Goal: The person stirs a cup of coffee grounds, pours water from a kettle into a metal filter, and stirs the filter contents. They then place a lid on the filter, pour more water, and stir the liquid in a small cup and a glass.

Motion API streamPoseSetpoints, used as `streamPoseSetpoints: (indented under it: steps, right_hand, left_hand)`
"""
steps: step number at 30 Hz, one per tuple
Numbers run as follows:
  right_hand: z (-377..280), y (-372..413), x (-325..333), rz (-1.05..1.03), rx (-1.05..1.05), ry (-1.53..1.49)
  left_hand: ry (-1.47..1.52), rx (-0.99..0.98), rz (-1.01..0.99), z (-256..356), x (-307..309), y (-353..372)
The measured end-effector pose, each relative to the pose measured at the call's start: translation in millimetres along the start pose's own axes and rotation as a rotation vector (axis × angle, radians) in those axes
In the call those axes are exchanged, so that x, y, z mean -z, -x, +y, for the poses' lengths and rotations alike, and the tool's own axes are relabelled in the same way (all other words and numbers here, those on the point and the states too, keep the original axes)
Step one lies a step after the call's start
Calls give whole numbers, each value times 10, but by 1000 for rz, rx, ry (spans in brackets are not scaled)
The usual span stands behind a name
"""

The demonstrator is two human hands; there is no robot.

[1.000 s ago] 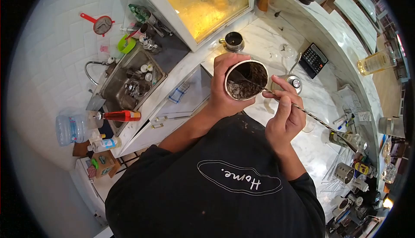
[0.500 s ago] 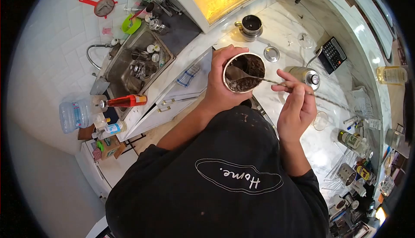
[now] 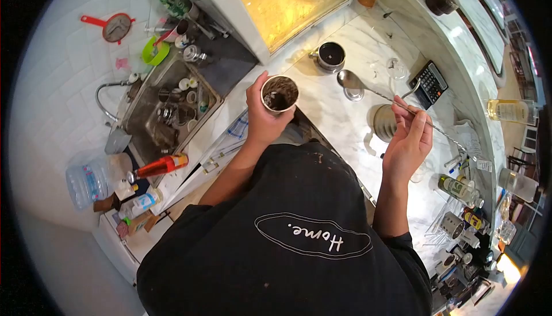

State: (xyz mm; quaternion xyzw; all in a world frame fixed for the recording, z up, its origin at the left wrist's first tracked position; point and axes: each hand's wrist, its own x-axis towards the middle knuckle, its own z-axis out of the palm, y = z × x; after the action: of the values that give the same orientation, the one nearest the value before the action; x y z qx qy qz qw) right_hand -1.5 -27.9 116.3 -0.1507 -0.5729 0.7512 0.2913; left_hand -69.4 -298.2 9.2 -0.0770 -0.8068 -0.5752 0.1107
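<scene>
Two bare hands are partly closed: the left hand (image 3: 263,122) curls round a cup (image 3: 288,85) holding dark, clumpy residue (image 3: 280,99), near the counter's (image 3: 310,95) edge; the right hand (image 3: 409,138) pinches a long twisted-handled spoon (image 3: 372,90), its bowl apart from the cup. Farther off, a metal mug (image 3: 344,62) contains dark liquid, and the sink (image 3: 150,122) holds assorted small vessels.

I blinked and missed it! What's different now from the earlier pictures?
The spoon came out of the cup and moved right with the right hand. The left hand moved the cup left, towards the sink. Nothing was let go; the calculator and mug stayed on the counter.
</scene>
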Motion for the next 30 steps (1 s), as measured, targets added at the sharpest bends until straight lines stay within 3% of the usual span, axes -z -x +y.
streamPoseSetpoints:
  steps: [4, 8, 16, 19, 20, 30]
  right_hand:
    - [255, -258, -100, 69, 41, 179]
    - [579, -432, -293, 44, 104, 329]
    - [1077, -575, -468, -134, 134, 626]
    - [1084, -561, -524, -235, 163, 878]
    - [1168, -570, -511, -269, 298, 914]
    - [1237, -579, -562, -242, 384, 1025]
  left_hand:
    - [9, 146, -68, -459, -111, -228]
    - [-104, 160, -181, -691, -322, -568]
    - [-181, 3, -225, -929, -602, -875]
    - [-207, -22, -278, -964, -604, -942]
    - [-219, -12, -300, -967, -585, -954]
    - [-184, -304, -325, -599, -325, -1161]
